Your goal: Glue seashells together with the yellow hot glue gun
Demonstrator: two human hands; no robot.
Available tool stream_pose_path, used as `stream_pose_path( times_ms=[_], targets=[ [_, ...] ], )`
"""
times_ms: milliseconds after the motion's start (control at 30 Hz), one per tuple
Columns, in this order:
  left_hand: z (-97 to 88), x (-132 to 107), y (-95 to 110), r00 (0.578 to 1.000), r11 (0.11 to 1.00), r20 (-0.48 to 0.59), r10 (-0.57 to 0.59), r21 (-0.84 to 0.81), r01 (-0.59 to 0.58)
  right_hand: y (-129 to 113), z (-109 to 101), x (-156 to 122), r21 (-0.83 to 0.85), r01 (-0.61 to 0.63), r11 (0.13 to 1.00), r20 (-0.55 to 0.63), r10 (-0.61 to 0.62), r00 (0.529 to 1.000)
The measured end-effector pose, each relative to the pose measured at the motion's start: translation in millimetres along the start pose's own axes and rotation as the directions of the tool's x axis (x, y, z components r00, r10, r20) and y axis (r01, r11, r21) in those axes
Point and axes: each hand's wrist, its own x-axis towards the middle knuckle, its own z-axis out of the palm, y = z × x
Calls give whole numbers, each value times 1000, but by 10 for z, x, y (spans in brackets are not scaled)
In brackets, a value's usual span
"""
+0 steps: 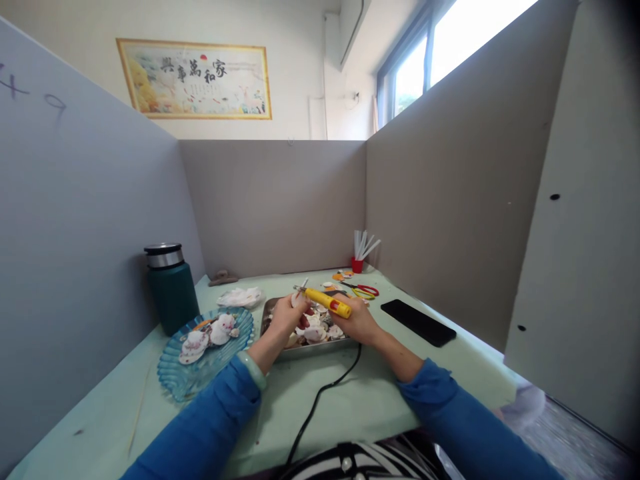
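My right hand (pixel 356 323) is closed round a yellow corded hand tool (pixel 326 301) with a red end. Its tip points left toward a small pale shell (pixel 299 299) pinched in my left hand (pixel 287 316). Both hands hover over a metal tray (pixel 306 349) holding several shells. The tool's black cord (pixel 320 393) trails down the table toward me.
A blue glass plate (pixel 176 377) with a few shells lies at the left, behind it a dark green flask (pixel 171 287). A black phone (pixel 418 322), red-and-yellow scissors (pixel 364 291) and a red cup of white sticks (pixel 358 261) lie right. Grey partitions enclose the green table.
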Motion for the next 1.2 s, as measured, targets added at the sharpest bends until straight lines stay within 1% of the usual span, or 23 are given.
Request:
stream_pose_path(
  times_ms=[133,233,333,500,633,767,867,967,1200],
  targets=[
    [3,-25,39,1000,1000,2,-8,-11,8,8,4,0,19,-21,1000,21,21,1000],
    [3,-21,31,1000,1000,6,-2,-21,2,23,13,-1,39,-22,999,24,21,999],
    [-2,-2,4,1000,999,11,18,-27,-17,41,20,4,65,-34,997,-6,34,999],
    [-16,8,-6,1000,998,-5,10,-55,-10,60,18,14,81,-113,990,-73,119,990],
    [-23,-10,17,999,997,-38,3,-80,-6,40,5,16,64,-95,993,-39,98,994],
    [-28,-11,10,1000,996,-13,5,-93,-6,-4,-15,23,13,-62,998,-40,62,997],
    [-26,-1,-1,1000,997,-15,8,-81,-9,-22,-24,25,-5,-29,1000,-29,29,999],
    [-20,2,4,1000,997,-22,0,-81,-2,-13,-21,21,-7,-28,1000,-34,28,999],
    [-16,-22,25,1000,995,-1,8,-97,-8,-3,-17,15,6,-32,999,-22,32,999]
  ],
)
